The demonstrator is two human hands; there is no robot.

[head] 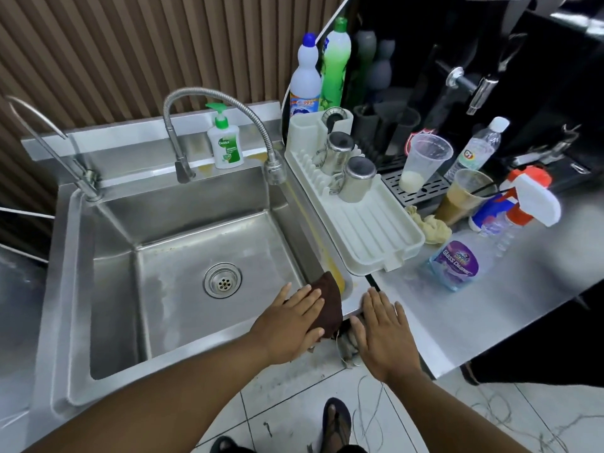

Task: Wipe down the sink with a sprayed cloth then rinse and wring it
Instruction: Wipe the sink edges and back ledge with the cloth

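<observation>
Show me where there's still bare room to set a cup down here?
The steel counter is bare between the right hand, the spray bottle and its front edge. The drying rack has its near half free. The sink basin is bare around the drain. Crowded behind the spray bottle: plastic cups, a water bottle, a rag.

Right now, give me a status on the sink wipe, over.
Left hand flat on brown cloth at right front rim of sink. Right hand flat at counter edge. Dish rack crowds rim ahead.

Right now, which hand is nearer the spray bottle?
Right. The right hand rests on the counter edge, below-left of the spray bottle; the left hand presses the cloth at the sink corner, farther.
</observation>
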